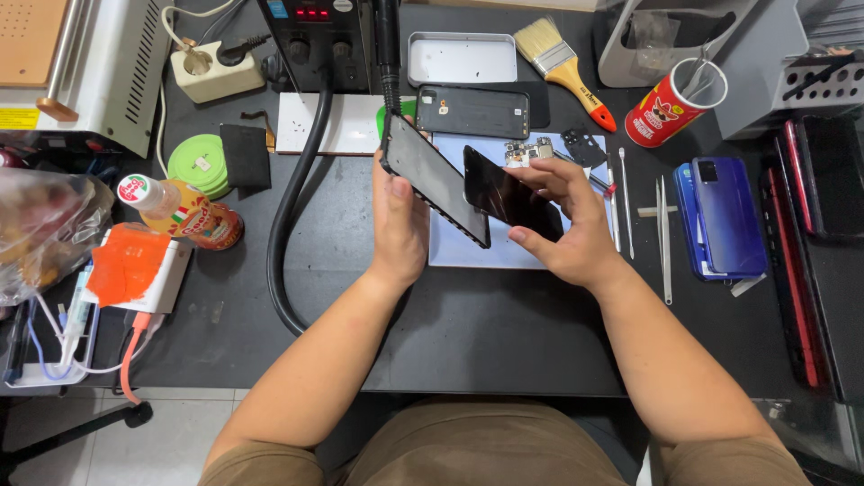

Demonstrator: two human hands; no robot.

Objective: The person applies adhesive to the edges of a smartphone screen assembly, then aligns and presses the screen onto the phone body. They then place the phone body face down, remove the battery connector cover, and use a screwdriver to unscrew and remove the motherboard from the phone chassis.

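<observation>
My left hand [399,220] grips a black phone frame [434,177], held tilted above a pale blue mat [454,245]. My right hand [565,220] holds a glossy black panel [502,193] beside it, thumb below and fingers curled over the top edge. The panel's left end overlaps the frame's right side. Both are lifted off the dark work table [468,333].
A grey phone back cover [472,112] and a small circuit board [529,152] lie behind the hands. Tweezers [664,236] and a blue phone [725,216] rest to the right, a red cup of tools [677,103] and a brush [562,63] farther back. A thick black hose [292,211] curves on the left.
</observation>
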